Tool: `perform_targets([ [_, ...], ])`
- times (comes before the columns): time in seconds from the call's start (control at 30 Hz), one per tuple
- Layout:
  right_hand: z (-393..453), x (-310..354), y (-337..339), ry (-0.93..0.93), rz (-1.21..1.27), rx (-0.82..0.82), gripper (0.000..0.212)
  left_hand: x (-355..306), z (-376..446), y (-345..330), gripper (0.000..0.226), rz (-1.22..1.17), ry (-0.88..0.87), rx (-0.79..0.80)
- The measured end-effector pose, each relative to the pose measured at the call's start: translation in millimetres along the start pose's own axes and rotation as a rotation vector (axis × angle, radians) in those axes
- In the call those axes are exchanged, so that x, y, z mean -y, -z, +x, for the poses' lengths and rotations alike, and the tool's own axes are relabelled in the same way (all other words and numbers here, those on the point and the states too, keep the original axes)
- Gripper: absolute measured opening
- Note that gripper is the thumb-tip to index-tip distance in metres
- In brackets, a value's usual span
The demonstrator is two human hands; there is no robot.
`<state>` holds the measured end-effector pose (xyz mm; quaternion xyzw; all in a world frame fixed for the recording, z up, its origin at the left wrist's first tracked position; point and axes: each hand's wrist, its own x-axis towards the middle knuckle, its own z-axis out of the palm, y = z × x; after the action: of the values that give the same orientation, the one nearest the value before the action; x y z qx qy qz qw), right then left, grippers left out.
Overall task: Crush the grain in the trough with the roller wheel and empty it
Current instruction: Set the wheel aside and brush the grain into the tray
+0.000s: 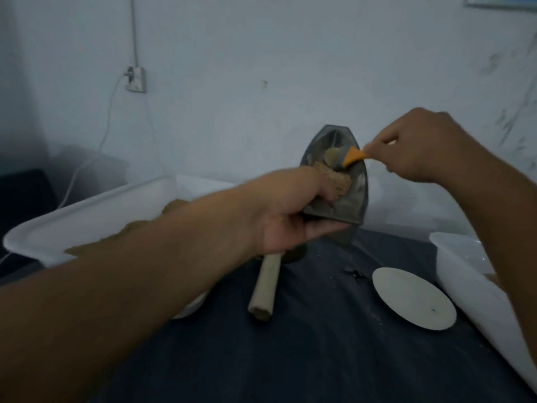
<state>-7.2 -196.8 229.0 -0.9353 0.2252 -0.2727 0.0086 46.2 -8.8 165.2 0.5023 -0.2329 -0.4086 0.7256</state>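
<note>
- The left hand [290,219] grips the near end of the dark trough [337,175], tipped up on end above the bench [319,330], long axis pointing away and upward.
- Crushed grain [334,183] clumps just above that grip.
- The right hand [421,146], at the trough's upper right, pinches an orange-handled brush [345,157], bristles inside the hollow above the grain.
- The white tray [87,216] lies left, under the left forearm.
- The roller's wooden handle [266,286] rests on the bench.
</note>
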Motion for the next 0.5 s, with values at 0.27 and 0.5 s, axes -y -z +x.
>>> perform_targets([
  [0.27,20.0,84.4,-59.5,0.067,0.436,-0.048,0.023,-50.7,-21.9,86.1,0.020,0.292,-0.030,-0.199],
  [0.5,43.4,156.6,-136.2,-0.178,0.971,0.317,0.029,-63.9,-34.3,165.2,0.046,0.587,-0.013,-0.427],
])
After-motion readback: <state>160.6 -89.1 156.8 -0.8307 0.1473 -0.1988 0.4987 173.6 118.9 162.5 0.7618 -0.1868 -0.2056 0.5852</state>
